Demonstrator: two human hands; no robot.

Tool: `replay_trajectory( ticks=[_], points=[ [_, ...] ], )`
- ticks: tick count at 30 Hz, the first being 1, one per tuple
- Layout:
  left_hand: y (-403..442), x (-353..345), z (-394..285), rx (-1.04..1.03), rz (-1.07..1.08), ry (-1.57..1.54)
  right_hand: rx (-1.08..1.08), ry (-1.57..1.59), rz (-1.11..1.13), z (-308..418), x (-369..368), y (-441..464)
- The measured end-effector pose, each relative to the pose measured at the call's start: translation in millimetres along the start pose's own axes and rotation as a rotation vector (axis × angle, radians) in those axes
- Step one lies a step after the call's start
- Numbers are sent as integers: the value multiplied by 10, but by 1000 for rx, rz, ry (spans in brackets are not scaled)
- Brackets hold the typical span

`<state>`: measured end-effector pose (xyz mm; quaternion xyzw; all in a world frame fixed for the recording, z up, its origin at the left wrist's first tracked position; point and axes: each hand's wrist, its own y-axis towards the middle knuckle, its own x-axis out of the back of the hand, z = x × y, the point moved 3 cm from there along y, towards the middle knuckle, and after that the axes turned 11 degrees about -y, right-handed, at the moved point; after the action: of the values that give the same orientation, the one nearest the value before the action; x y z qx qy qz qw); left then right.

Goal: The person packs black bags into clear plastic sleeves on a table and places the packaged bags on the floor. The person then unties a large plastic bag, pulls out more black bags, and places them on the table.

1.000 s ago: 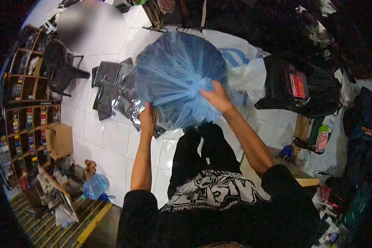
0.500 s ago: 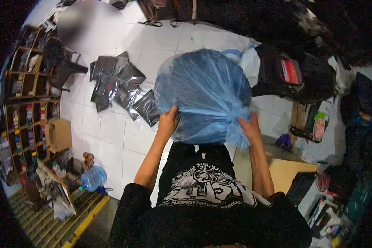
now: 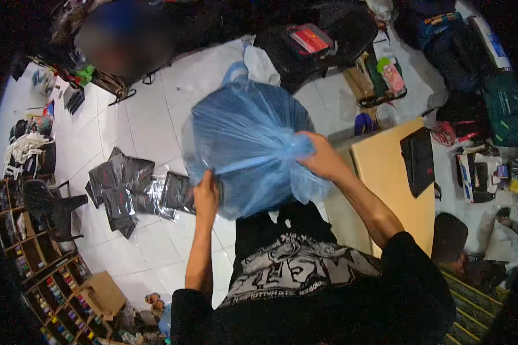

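A large, full blue plastic bag is held up in front of my body, with dark contents showing through it. My right hand is closed round the gathered neck of the bag, and loose plastic hangs below the fist. On the bag's lower left side, my left hand grips the plastic with closed fingers. Several black packets in clear wrap lie on the white tiled floor to the left of the bag, partly hidden by it at their right end.
At the right is a pale yellow board with a black folded item on it. A black chair, thread shelves and a cardboard box are at lower left. A red packet lies at the top.
The view has turned toward the right, bringing the board into sight. The bag has shifted left and up in the view since half a second ago; both hands still hold it.
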<state>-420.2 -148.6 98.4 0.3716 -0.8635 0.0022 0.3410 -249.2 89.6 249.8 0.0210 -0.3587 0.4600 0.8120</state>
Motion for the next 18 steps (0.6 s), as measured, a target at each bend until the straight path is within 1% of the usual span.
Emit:
replay_trajectory(
  ticks=[1, 2, 4, 6, 8, 9, 10, 12, 14, 16, 17, 18],
  points=[
    [-3, -144, 9, 50, 9, -75, 20, -32, 30, -133, 104, 67],
    [19, -202, -112, 81, 96, -93, 35, -54, 62, -200, 149, 124],
    [91, -515, -184, 78, 17, -121, 94, -211, -50, -269, 418, 395],
    [241, -816, -314, 114, 128, -119, 30, -366, -158, -663, 585, 541],
    [528, -1209, -426, 149, 195, -79, -28, -190, 44, -1608, 815, 986],
    [660, -1427, -443, 156, 240, -47, -167, -38, 75, -1877, 914, 1147],
    [595, -1588, -499, 171, 287, -20, -311, 109, 109, -2104, 920, 1146],
    [734, -1891, -534, 198, 313, 61, -205, -24, -27, -2291, 1071, 1261],
    [707, -1926, -542, 238, 366, 153, -209, 5, -17, -2449, 940, 1255],
    [699, -2023, -548, 274, 393, 218, -285, 141, 121, -2663, 855, 1316],
    [706, -2015, -503, 293, 438, 199, -184, 342, 186, -2724, 770, 1274],
    [655, -1988, -481, 331, 510, 276, -231, 295, 151, -2850, 752, 1172]
  ],
)
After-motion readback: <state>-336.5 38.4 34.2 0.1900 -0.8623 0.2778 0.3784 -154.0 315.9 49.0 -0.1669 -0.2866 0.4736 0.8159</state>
